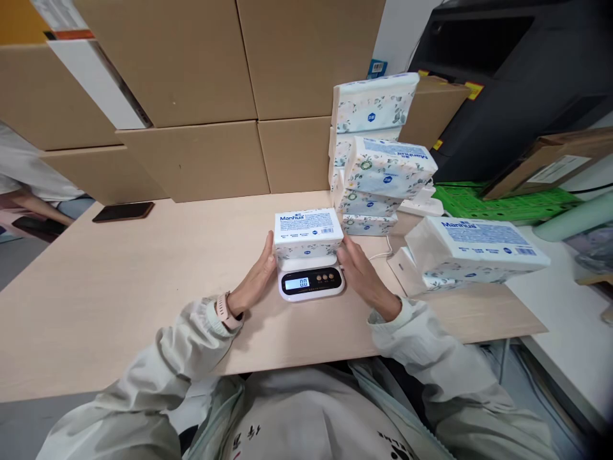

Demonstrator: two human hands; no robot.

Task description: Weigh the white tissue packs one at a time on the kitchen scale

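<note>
A white pack of tissues [308,235] printed "Manhua" is at the kitchen scale [311,295], over its platform. The scale's lit display reads 0.0. I cannot tell whether the pack rests fully on the platform or is held just above it. My left hand [258,276] lies along the pack's left side, and my right hand [361,271] is against its right side, so the pack sits between my two palms. Some fingertips are hidden behind the pack's sides.
More tissue packs [390,167] are stacked behind on the right, and another pack [479,249] lies at the right. Cardboard boxes [201,160] line the table's back. A phone [123,212] lies at the left rear. A person's arm [41,206] shows beyond the left edge.
</note>
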